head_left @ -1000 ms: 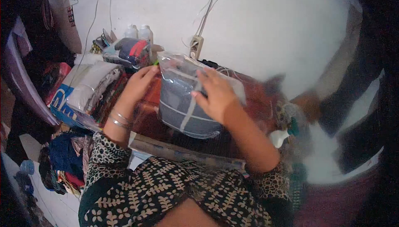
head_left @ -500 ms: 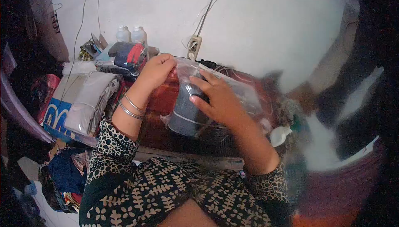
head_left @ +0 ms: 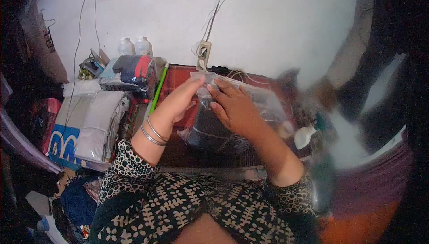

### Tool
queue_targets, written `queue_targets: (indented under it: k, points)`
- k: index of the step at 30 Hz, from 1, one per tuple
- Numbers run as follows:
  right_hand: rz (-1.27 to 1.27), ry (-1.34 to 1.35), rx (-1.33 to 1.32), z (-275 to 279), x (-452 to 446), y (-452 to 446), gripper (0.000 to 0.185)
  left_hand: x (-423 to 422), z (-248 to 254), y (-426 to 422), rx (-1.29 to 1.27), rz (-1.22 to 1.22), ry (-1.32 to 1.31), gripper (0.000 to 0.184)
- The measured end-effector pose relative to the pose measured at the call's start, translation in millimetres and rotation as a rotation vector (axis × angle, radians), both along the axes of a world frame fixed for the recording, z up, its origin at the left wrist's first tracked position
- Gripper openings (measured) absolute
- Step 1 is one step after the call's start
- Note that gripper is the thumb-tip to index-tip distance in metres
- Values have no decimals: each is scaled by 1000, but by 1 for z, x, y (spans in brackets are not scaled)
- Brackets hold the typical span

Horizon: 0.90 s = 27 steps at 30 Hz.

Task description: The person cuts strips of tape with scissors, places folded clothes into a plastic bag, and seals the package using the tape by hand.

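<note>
1. Since the earlier frame, the left hand (head_left: 183, 101) has moved inward along the top of the clear plastic bag (head_left: 264, 100) and is now lying close to the right hand (head_left: 234, 110).
2. Inside the bag, dark folded cloth (head_left: 205, 127) is showing; the bag is lying flat on the bench (head_left: 177, 75), in front of the person, beneath both hands.
3. At its upper edge, the left hand is holding its fingers extended; whether they are pinching the plastic, one cannot tell. Two bangles (head_left: 153, 133) are circling that wrist.
4. The right hand is resting open on the bag, palm down, its fingers spread.
5. Left of the bag, a green stick (head_left: 159, 88) is lying at a slant, beside a clear packet of dark and red clothes (head_left: 129, 73).
6. Nearer the person, a larger packet of pale folded cloth (head_left: 99, 123) is sitting.
7. Behind, two bottles (head_left: 134, 46) are standing near the wall (head_left: 277, 25), and a power strip (head_left: 203, 56) is holding a plug.
8. Right of the bag, a white object (head_left: 304, 137) is lying, too blurred to identify.
</note>
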State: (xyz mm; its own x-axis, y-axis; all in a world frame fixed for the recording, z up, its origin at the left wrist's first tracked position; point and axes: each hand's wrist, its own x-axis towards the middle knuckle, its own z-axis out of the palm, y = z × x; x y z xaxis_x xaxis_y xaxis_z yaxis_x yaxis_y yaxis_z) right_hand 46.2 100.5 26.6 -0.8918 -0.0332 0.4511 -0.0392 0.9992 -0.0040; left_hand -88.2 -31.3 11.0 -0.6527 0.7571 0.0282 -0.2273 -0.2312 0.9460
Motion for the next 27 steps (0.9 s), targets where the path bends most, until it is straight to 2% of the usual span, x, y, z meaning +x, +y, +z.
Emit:
queue_targets:
  k: [2, 9, 13, 16, 18, 19, 20, 21, 22, 24, 27]
  points:
    - [8, -22, -2, 14, 6, -2, 47, 9, 9, 4, 69, -131, -5, 37]
    - [4, -19, 6, 15, 15, -11, 48, 22, 3, 13, 291, -40, -61, 37]
    - [1, -38, -10, 18, 16, -14, 48, 27, 11, 13, 233, 5, -130, 40]
    - [-18, 5, 69, 10, 14, -16, 51, 23, 3, 14, 243, -30, -39, 41]
    - [-52, 42, 107, 7, 15, -24, 51, 22, 4, 13, 252, -67, 186, 40]
    - [-84, 73, 142, 6, 16, -26, 50, 22, 3, 14, 252, -71, 191, 40]
    - [-88, 77, 141, 6, 18, -26, 50, 20, 1, 15, 197, -43, 364, 40]
    - [-65, 124, -16, 6, 19, -24, 49, 18, -2, 16, 141, -15, 536, 41]
    - [-46, 149, -180, 18, 24, -23, 47, 19, 5, 17, 133, -23, 517, 41]
    - [-40, 172, -154, 13, 39, -22, 43, 16, -2, 21, 160, 48, 845, 33]
    - [9, 139, -127, 13, 44, -32, 38, 12, 0, 22, 114, -21, 714, 39]
